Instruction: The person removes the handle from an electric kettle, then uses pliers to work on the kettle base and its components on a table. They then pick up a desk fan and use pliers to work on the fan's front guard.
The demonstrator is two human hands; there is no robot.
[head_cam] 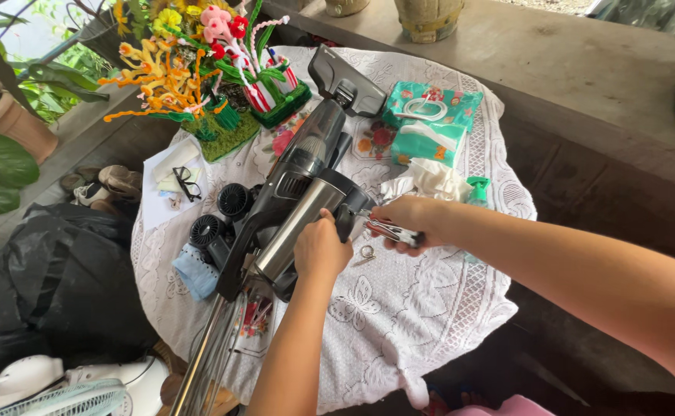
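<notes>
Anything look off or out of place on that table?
Mostly clutter. A handheld vacuum lies across the lace tablecloth with loose black round parts beside it. The left hand steadies its steel body; the right hand holds a tool against it. Crumpled tissue lies nearby. No spill visible.

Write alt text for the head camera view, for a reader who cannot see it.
A person's left hand grips the metal cylinder of a handheld vacuum cleaner lying on a round table with a white lace cloth, while the right hand holds a metal tool against it. Craft flowers and a tissue pack sit behind.
</notes>
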